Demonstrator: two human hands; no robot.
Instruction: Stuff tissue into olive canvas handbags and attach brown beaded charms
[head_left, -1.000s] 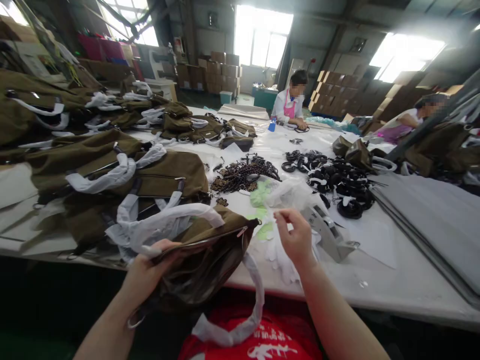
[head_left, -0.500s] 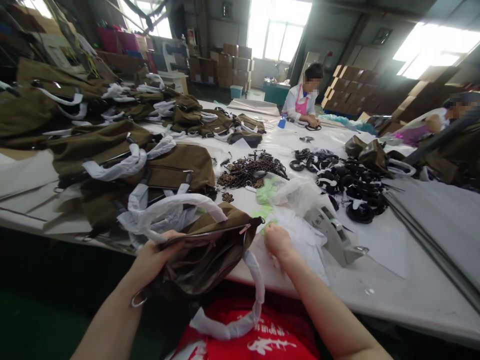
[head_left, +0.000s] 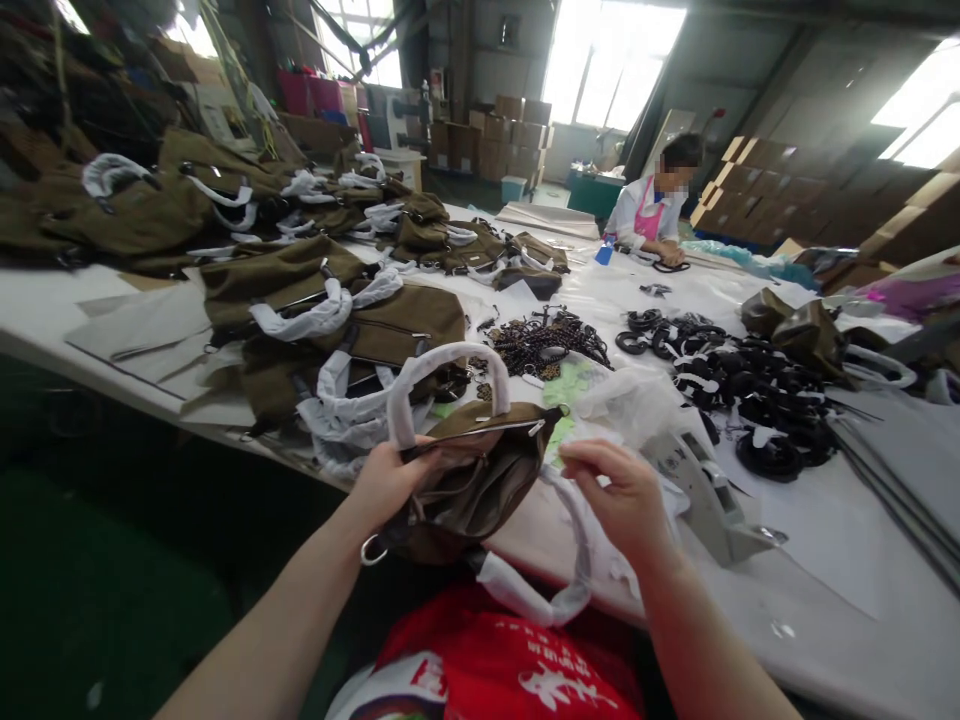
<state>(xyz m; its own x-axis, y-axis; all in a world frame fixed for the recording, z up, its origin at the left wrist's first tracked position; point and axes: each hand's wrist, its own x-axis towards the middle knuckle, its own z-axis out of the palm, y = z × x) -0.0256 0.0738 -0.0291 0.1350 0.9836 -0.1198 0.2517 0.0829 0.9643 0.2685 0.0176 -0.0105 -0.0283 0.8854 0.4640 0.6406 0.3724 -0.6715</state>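
An olive-brown handbag (head_left: 480, 490) is held up at the table's front edge, its zipped top gaping so that the lining shows. My left hand (head_left: 397, 478) grips the bag's left rim, thumb on the near side. White wrapping covers both handles; one handle (head_left: 450, 365) arches up at the back, the other (head_left: 532, 600) hangs down in front. Just right of the bag's zip end is my right hand (head_left: 611, 490), its fingers bent in a pinch. Whatever lies between those fingertips is too small to make out. Green paper pieces (head_left: 562, 400) lie behind that hand.
More olive bags (head_left: 405, 320) with wrapped handles crowd the left side. Beaded chains (head_left: 551, 340), black coiled straps (head_left: 765, 380) and a grey tape dispenser (head_left: 705, 500) lie on the white table (head_left: 810, 610). A co-worker (head_left: 649, 205) sits across the table.
My view has turned left, so the scene sits farther right. My right hand has drawn back from beside the bag's zip end. My left hand still grips the bag, which has tilted a little.
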